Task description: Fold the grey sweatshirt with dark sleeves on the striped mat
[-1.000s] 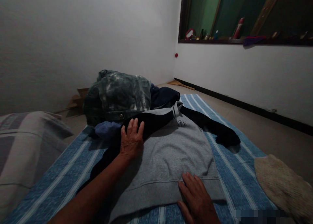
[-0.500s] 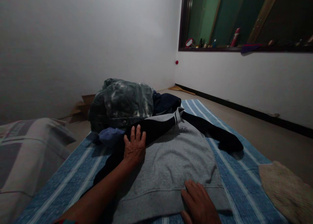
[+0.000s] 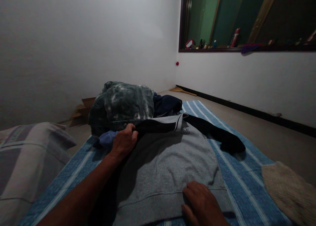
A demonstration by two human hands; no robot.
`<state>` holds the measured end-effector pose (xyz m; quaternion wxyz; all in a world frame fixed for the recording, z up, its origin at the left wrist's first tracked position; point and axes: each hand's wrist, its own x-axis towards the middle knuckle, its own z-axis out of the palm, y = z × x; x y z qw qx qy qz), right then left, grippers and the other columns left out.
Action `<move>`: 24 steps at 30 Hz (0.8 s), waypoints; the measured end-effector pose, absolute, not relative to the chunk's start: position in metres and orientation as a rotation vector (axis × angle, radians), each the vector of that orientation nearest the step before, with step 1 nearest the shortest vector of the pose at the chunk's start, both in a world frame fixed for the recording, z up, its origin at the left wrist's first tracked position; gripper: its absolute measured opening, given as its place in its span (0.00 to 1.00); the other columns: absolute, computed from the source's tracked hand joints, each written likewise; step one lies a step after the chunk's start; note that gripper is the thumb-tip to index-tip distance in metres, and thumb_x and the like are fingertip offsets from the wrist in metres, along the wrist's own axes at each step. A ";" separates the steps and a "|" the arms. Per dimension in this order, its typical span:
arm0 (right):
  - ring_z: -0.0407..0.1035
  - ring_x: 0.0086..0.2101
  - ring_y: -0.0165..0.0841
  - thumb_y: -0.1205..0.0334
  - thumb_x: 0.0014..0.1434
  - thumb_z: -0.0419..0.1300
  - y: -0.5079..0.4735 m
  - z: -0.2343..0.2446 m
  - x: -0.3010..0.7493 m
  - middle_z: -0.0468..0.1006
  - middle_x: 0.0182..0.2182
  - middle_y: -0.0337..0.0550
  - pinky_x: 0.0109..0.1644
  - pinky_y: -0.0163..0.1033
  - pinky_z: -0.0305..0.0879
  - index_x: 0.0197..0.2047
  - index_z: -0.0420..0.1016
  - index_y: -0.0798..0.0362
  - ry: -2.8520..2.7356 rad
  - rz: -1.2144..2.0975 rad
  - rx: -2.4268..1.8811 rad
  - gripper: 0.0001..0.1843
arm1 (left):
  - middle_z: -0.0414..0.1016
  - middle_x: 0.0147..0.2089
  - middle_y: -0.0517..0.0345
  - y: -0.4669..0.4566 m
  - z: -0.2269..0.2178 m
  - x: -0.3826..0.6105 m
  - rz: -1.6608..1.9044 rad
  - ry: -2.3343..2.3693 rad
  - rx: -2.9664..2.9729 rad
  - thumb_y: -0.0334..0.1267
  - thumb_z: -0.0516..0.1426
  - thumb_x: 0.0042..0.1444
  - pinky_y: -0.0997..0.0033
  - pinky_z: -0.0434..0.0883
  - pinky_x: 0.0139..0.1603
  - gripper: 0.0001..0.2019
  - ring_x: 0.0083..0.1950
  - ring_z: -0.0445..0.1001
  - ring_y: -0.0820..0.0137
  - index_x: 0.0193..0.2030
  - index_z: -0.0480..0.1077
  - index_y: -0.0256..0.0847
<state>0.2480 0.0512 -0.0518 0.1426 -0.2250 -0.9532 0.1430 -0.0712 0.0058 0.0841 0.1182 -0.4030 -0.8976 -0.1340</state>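
- Bedding first: a blue striped mat (image 3: pixel 237 183) lies over the floor (image 3: pixel 271 137) and carries everything, with a striped pillow (image 3: pixel 29 153) at its left edge and a pale woven pad (image 3: pixel 291 193) at its right.
- Grey sweatshirt (image 3: pixel 163 173) lies flat in the middle of the mat, hem toward the person, collar toward the clothes pile.
- Clothes pile (image 3: pixel 123 104) sits just beyond the collar, a bleached denim garment on top and a dark navy piece beside it.
- Left black sleeve (image 3: pixel 153 125) is drawn across the upper chest; right black sleeve (image 3: pixel 217 135) sprawls out to the right on the mat.
- Left hand (image 3: pixel 123 142) has its fingers curled shut around the edge of the left black sleeve near the shoulder.
- Right hand (image 3: pixel 202 204) rests on the hem with fingers bent down onto the cloth; whether they pinch it I cannot tell.
- To do the fold well, I judge the left black sleeve should be carried straight across and laid without wrinkles, while the right hand pins the hem so the body does not slide.
- Compared with half a second ago, the left hand has gone from lying flat with spread fingers to a closed grasp, and it sits a little further left and higher, with the sleeve edge bunched up; the right hand is nearly unmoved.
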 end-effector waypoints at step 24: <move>0.70 0.45 0.38 0.34 0.53 0.56 0.113 0.019 0.157 0.76 0.44 0.47 0.44 0.40 0.66 0.51 0.71 0.52 -1.177 2.425 -0.225 0.34 | 0.64 0.24 0.62 0.017 0.126 0.040 -1.444 -2.626 -2.290 0.47 0.49 0.56 0.74 0.58 0.26 0.14 0.26 0.62 0.73 0.26 0.66 0.41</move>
